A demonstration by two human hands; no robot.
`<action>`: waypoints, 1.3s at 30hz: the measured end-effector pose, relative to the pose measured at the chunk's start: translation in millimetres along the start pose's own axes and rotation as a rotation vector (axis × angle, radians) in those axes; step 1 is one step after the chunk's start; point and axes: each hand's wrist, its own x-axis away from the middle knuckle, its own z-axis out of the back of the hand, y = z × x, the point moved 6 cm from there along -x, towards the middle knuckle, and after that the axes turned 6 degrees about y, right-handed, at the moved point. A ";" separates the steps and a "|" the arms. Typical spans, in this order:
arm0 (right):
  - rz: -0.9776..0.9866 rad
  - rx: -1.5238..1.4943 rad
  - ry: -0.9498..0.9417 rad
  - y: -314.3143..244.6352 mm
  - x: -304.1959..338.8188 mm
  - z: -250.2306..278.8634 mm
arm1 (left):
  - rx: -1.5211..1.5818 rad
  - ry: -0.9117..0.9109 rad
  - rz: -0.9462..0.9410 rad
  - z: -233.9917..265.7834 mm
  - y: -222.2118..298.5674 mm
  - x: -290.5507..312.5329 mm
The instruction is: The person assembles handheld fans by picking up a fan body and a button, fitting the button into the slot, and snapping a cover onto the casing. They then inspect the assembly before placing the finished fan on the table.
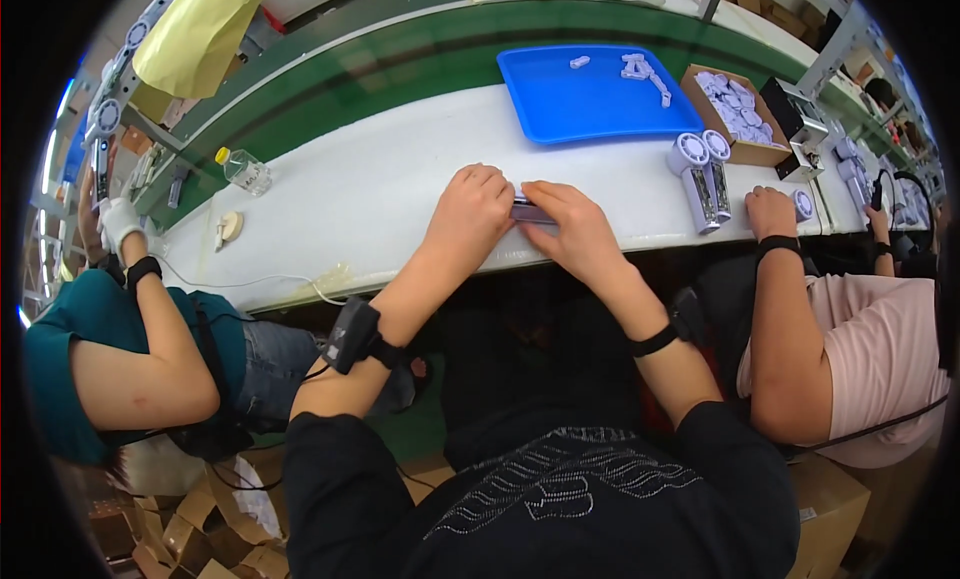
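Near the front edge of the white-topped bench, my left hand [474, 207] and my right hand [577, 225] meet around a small pale lavender part [532, 213]. Both hands are closed on it, the left fingers curled over its left end and the right thumb and fingers gripping the other. A dark strip shows along its upper side; the fingers cover most of it, so its exact kind cannot be told. To the right of my hands lie two lavender handheld fans [697, 189], side by side, with the insides of their handles exposed.
A blue tray [600, 114] with a few small lavender pieces lies beyond my hands. Beside it are a cardboard box [765, 153] of lavender parts and a metal device [797, 119]. A bottle [245, 172] and a white cable [235, 283] lie left. Co-workers sit on both sides.
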 end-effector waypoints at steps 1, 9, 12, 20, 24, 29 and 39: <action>-0.002 -0.004 0.000 -4.4 2.2 0.7 | -0.001 -0.004 0.001 -1.3 -0.9 5.7; -0.472 -0.222 -0.051 -26.9 5.3 18.6 | -0.035 0.428 -0.175 62.3 13.8 21.7; -0.490 -0.302 0.160 -60.6 3.5 40.9 | 0.375 0.641 0.296 81.7 6.6 39.0; -0.224 -0.244 0.236 -103.5 -16.2 52.1 | 1.722 0.395 0.743 64.3 19.9 30.6; -0.389 -0.428 0.173 -104.8 -18.9 40.8 | 1.683 0.384 0.833 54.9 6.4 28.9; -0.708 -0.745 -0.149 -102.9 -25.8 25.5 | 1.598 0.426 0.642 56.1 7.6 39.4; -0.329 -0.558 -0.206 -112.2 -26.2 22.9 | 2.006 0.378 0.393 38.6 23.6 43.7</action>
